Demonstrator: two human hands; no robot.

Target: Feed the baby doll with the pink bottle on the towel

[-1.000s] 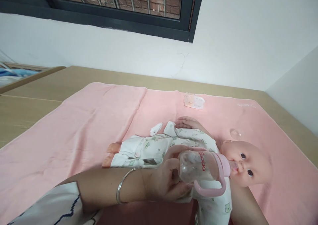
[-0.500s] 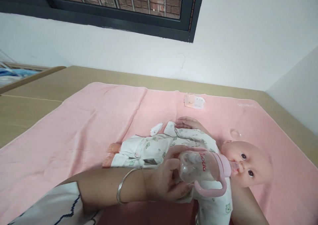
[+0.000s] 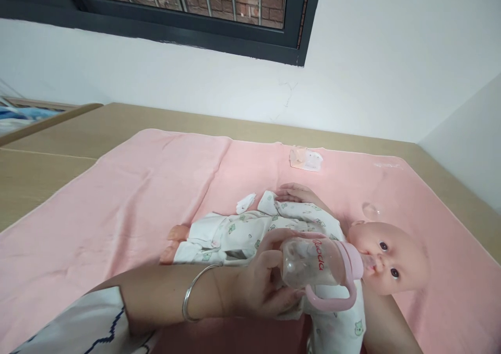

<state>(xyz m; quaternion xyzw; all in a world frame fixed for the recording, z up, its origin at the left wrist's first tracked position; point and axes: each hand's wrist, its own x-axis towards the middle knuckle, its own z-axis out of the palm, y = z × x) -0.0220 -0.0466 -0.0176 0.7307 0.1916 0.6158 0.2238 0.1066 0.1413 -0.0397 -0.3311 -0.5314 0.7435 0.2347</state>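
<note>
A baby doll (image 3: 387, 257) in white printed clothes (image 3: 250, 231) lies on its back, head to the right and feet to the left. My left hand (image 3: 270, 276) is closed round the base of a clear baby bottle (image 3: 311, 263) with pink handles and collar. The bottle is tilted nearly level over the doll's chest, its teat at the doll's mouth. From the lower right my right arm passes beneath the doll's neck. My right hand (image 3: 299, 192) lies along the doll's far sleeve, fingers stretched out and partly hidden by it.
A pink sheet (image 3: 164, 171) covers much of the wooden surface (image 3: 129, 117). Beyond the doll lie a small clear packet (image 3: 306, 159), a crumpled white piece (image 3: 246, 203) and a clear dome-like cap (image 3: 371, 210). A white wall (image 3: 219, 83) and a dark-framed window (image 3: 297, 46) stand behind.
The bottle and my left hand have shifted very slightly to the left. The teat stays at the doll's mouth, and my right hand keeps its place.
</note>
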